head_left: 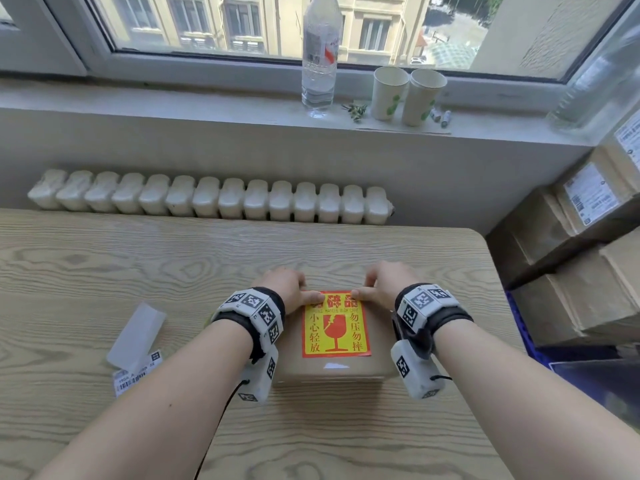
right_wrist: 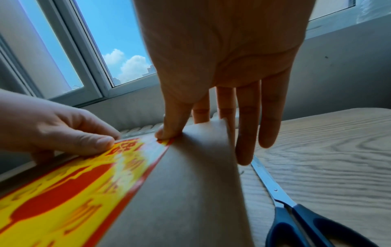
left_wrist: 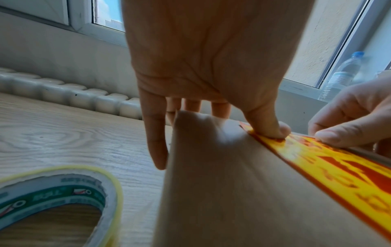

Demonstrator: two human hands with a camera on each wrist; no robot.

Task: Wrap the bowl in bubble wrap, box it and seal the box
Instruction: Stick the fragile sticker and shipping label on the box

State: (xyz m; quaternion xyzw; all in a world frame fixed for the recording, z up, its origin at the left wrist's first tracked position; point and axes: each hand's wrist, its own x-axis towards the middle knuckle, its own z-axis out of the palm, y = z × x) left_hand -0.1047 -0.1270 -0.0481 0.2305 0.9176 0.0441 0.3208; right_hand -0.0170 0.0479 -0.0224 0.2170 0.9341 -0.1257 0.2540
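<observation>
Underneath everything is a pale wood-grain table, pushed up to a wall with a white radiator below a grey sill. On the sill stand a clear water bottle and two paper cups, with the window behind them looking onto buildings. Stacked cartons fill the right corner of the room. To the left on the table lie a strip of white backing paper and a barcode label. A tape roll sits just beside the box on its left, and blue-handled scissors lie just beside it on its right.

Near the front middle of the table sits the closed brown box, with a red and yellow fragile sticker on its top. The bowl cannot be seen.

Both forearms reach forward side by side, each with a marker-covered wrist band. The left hand drapes over the box's far left corner, fingers hanging down straight past the edges, its thumb pressing flat on the sticker's far left corner. The right hand mirrors it on the far right corner, fingers extended down the side, thumb pressing the sticker's far right corner. The two thumbs point toward each other, close but apart.
</observation>
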